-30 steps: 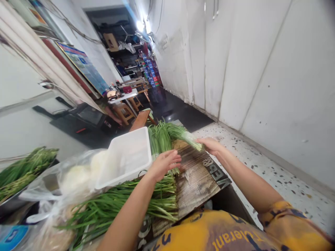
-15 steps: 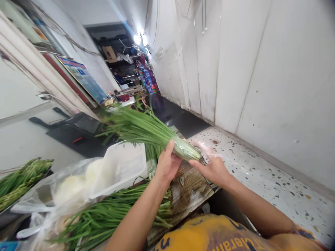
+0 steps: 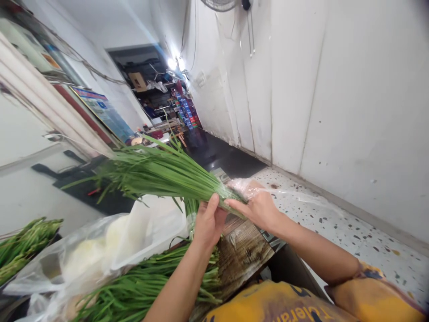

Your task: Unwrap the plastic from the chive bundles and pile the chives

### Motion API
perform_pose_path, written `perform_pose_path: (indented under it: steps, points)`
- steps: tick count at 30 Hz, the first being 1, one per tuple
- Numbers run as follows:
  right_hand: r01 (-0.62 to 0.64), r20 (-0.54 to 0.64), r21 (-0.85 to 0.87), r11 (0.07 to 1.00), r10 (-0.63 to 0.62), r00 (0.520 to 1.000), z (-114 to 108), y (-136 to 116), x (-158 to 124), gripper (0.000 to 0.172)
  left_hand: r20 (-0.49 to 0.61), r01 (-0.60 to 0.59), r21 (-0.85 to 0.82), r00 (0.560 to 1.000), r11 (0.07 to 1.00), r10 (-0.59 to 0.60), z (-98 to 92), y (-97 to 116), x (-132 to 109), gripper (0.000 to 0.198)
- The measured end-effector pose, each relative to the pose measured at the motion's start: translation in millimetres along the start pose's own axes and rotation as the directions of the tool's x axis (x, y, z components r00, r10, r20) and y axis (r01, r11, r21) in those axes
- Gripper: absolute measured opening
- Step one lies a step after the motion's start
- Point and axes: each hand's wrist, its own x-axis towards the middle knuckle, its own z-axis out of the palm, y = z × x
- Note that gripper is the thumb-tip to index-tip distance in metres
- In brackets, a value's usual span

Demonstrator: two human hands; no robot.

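Observation:
A bunch of garlic chives (image 3: 167,172) is held up in front of me, its leaves fanning to the left and its pale stem ends to the right. My left hand (image 3: 209,219) grips the bunch from below near the stems, thumb on the near side. Clear plastic film (image 3: 246,187) lies round the stem end. My right hand (image 3: 259,208) is closed on that film at the stems, its index finger or thumb against the bunch; some of its fingers are hidden. A loose strip of film trails off to the right of this hand.
Below lies a pile of loose chives (image 3: 144,281) on a worn wooden board (image 3: 246,250). A white plastic tub (image 3: 164,214) and a clear bag with pale contents (image 3: 90,255) stand left. More greens (image 3: 27,246) sit at far left. A white wall (image 3: 351,89) runs along the right.
My right hand has moved left and over the stems, drawing the film along, which now stretches out to the right. The bunch has shifted slightly left and its leaves hang wider.

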Motion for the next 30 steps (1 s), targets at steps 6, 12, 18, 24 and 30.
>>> perform_pose_path:
  steps: [6,12,18,24,30]
  points:
    - [-0.016,-0.157,0.124,0.992,0.035,0.987,16.0,-10.8,-1.1,0.025,-0.008,-0.12,0.094,0.993,0.988,0.121,-3.4,-2.0,-1.0,0.044]
    - [-0.002,-0.274,0.156,0.988,0.045,0.961,28.3,-17.5,-2.2,0.021,0.004,-0.23,0.248,0.972,0.941,0.237,-5.3,-4.0,-2.2,0.044]
    - [0.142,-0.335,-0.107,0.984,-0.17,0.927,31.2,-14.1,-1.6,0.018,0.08,-0.307,0.333,0.951,0.892,0.297,-6.9,-5.7,-4.8,0.038]
    - [-0.23,-0.178,0.275,0.934,0.284,0.942,7.9,1.9,21.6,0.03,0.128,-0.273,0.263,0.961,0.925,0.247,-7.4,-2.0,-8.3,0.032]
    - [-0.116,0.0,0.275,0.954,0.121,0.993,3.5,-6.5,14.0,0.023,-0.001,-0.231,0.215,0.972,0.949,0.237,-5.3,-0.7,-7.5,0.035]
